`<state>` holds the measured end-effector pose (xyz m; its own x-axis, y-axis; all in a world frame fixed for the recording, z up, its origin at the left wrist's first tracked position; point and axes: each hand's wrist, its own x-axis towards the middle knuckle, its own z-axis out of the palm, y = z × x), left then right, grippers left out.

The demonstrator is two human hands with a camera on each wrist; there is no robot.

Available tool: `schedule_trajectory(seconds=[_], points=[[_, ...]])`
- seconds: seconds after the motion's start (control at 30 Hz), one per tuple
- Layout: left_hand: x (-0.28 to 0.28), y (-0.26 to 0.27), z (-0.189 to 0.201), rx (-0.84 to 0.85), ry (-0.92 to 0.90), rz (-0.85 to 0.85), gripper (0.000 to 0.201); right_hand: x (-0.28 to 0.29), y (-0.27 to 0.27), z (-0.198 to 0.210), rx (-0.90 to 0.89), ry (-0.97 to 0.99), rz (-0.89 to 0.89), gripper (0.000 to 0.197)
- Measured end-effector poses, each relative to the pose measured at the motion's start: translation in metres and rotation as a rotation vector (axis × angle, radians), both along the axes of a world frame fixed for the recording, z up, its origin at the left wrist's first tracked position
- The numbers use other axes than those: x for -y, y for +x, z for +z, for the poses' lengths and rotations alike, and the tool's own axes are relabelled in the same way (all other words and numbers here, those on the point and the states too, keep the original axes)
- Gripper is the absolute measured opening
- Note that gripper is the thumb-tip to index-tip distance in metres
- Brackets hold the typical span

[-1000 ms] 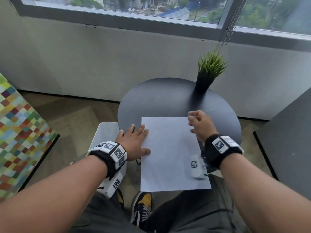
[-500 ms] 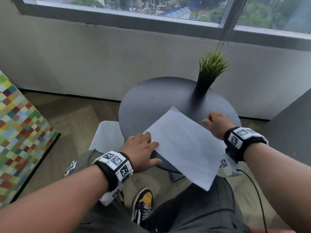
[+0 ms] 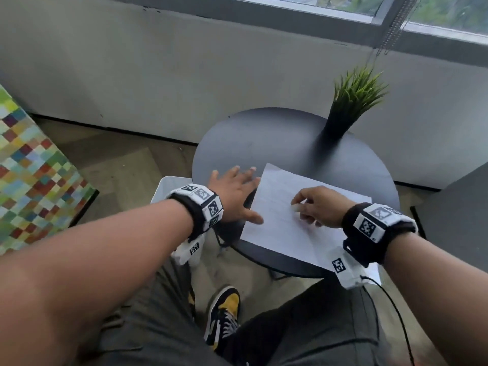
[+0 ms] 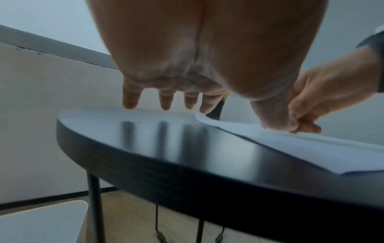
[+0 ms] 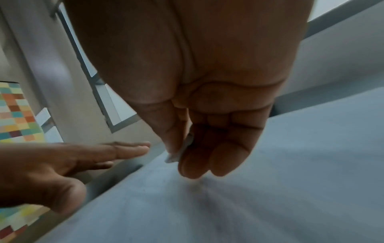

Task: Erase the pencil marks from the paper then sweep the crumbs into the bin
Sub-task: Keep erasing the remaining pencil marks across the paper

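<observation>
A small pale eraser (image 5: 180, 148) is sitting pinched between the thumb and curled fingers of the right hand (image 3: 320, 206), its lower end meeting the sheet of white paper (image 3: 280, 228); the paper is lying skewed on a round black table (image 3: 264, 143), beneath that grip, with its near corner hanging past the table's edge; just left of the grip, the left hand (image 3: 233, 195) is spreading flat with fingers straight, holding nothing, its thumb touching the paper's left edge and its fingertips (image 4: 129, 102) hovering just above the tabletop; beyond the grip a green plant (image 3: 355, 97) is standing in a dark pot; left of the left hand, beside the table, a white bin (image 3: 169, 187) is showing partly.
</observation>
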<state>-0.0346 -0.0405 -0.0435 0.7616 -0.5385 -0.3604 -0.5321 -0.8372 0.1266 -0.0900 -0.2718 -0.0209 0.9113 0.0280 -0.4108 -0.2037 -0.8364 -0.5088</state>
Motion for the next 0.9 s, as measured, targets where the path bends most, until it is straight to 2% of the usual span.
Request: schedule_trajectory(seconds=[0.1, 0.23, 0.4, 0.57, 0.7, 0.83, 0.9], points=[[0.007, 0.008, -0.003, -0.015, 0.046, -0.067, 0.119, -0.007, 0.016, 0.010, 0.065, 0.021, 0.054, 0.008], [0.017, 0.011, -0.006, -0.079, 0.081, -0.174, 0.131, -0.010, 0.037, 0.011, 0.126, -0.044, 0.105, 0.011], [0.024, 0.018, -0.007, -0.035, -0.004, -0.240, 0.116, -0.013, 0.053, -0.006, 0.108, -0.045, 0.086, 0.010], [0.023, 0.026, -0.015, -0.016, 0.039, -0.237, 0.127, -0.013, 0.056, -0.017, 0.097, -0.139, 0.147, 0.011], [0.025, 0.028, -0.011, 0.007, 0.078, -0.287, 0.129, -0.018, 0.050, -0.015, 0.165, -0.190, 0.166, 0.011], [0.029, 0.027, -0.008, -0.019, 0.097, -0.287, 0.128, -0.031, 0.027, -0.011, 0.117, -0.204, 0.468, 0.013], [0.030, 0.028, -0.007, -0.033, 0.116, -0.281, 0.132, -0.029, 0.031, -0.008, 0.105, -0.243, 0.505, 0.011]])
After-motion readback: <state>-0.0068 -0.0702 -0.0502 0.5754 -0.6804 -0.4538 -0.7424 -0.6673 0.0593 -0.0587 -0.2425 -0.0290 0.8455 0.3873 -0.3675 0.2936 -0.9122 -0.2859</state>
